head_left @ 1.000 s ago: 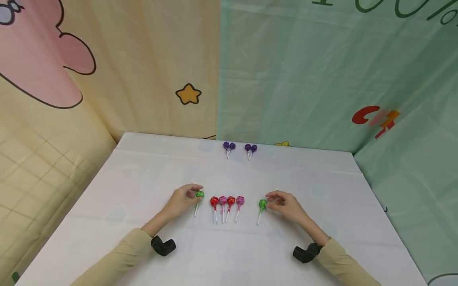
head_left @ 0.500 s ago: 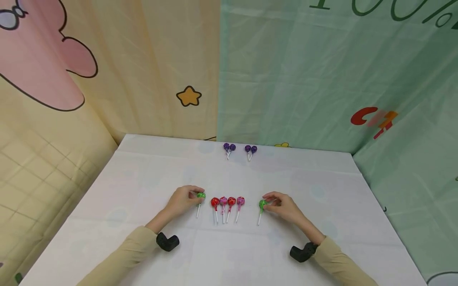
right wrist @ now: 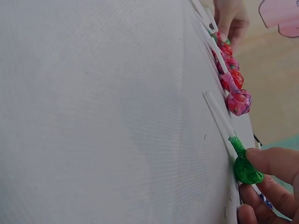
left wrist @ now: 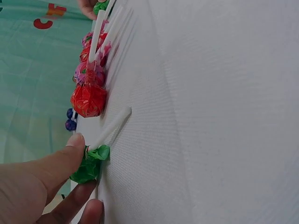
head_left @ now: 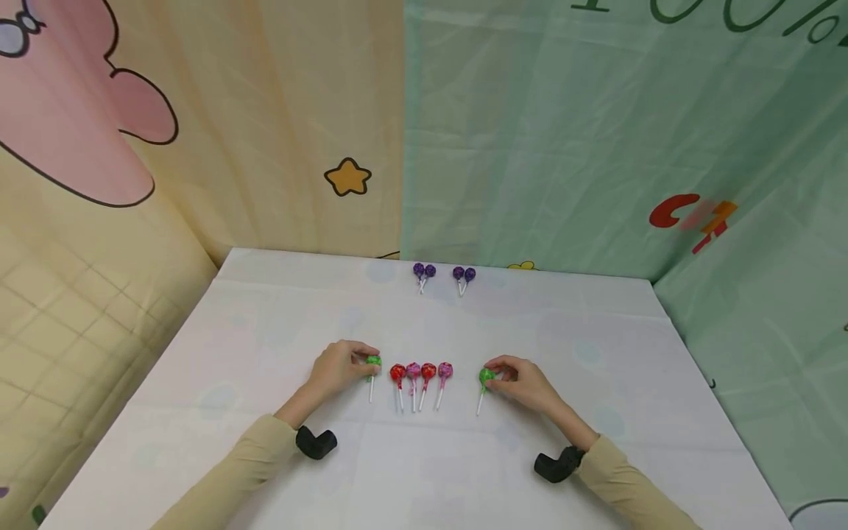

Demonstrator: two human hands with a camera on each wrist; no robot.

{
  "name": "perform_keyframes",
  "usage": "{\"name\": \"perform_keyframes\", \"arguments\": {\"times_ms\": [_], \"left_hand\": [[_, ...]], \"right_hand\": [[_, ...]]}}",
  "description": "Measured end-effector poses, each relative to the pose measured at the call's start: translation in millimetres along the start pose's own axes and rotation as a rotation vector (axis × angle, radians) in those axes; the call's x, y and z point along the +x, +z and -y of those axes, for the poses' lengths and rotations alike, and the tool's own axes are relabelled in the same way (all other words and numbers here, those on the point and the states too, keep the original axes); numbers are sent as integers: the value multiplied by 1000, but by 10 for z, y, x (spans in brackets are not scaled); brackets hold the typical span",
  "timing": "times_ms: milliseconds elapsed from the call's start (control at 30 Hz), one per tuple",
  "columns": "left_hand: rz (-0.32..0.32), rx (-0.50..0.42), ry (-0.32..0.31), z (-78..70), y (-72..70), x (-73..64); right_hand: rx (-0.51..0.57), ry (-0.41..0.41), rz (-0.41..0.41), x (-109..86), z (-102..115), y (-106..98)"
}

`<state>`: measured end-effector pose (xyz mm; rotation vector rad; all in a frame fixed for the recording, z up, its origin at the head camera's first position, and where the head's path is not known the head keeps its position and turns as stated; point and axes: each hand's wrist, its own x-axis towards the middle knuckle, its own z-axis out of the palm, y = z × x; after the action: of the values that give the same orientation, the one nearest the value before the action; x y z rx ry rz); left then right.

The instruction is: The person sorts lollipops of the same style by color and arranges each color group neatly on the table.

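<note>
My left hand (head_left: pixel 340 368) pinches the wrapped head of a green lollipop (left wrist: pixel 87 166) between thumb and fingers, its white stick pointing toward me. Across the row, my right hand (head_left: pixel 526 383) pinches the head of a second green lollipop (right wrist: pixel 247 171) in the same way. Between the hands lie a red lollipop (head_left: pixel 397 373), a pink lollipop (head_left: pixel 414 371), another red lollipop (head_left: pixel 428 372) and another pink lollipop (head_left: pixel 445 370), side by side with sticks toward me. The left green lollipop is closer to this row than the right one.
At the far edge of the white-covered table (head_left: pixel 291 294) lie two pairs of purple lollipops, a left pair (head_left: pixel 425 271) and a right pair (head_left: pixel 464 274). Printed curtains (head_left: pixel 530 147) hang behind. Each wrist wears a black camera mount (head_left: pixel 316 443).
My left hand has shifted slightly right with its green lollipop, whose stick now stands straighter in line with the row. My right fingers have closed in on the other green lollipop's head.
</note>
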<state>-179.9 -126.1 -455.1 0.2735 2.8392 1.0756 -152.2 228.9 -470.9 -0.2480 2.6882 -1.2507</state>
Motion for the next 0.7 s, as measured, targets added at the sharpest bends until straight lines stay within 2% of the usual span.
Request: {"name": "perform_keyframes", "arguments": {"times_ms": [400, 700], "left_hand": [[-30, -17, -25, 29, 31, -9], [-41, -10, -22, 5, 36, -21]], "right_hand": [[-19, 14, -19, 19, -4, 30], [-25, 7, -9, 24, 17, 15]]}}
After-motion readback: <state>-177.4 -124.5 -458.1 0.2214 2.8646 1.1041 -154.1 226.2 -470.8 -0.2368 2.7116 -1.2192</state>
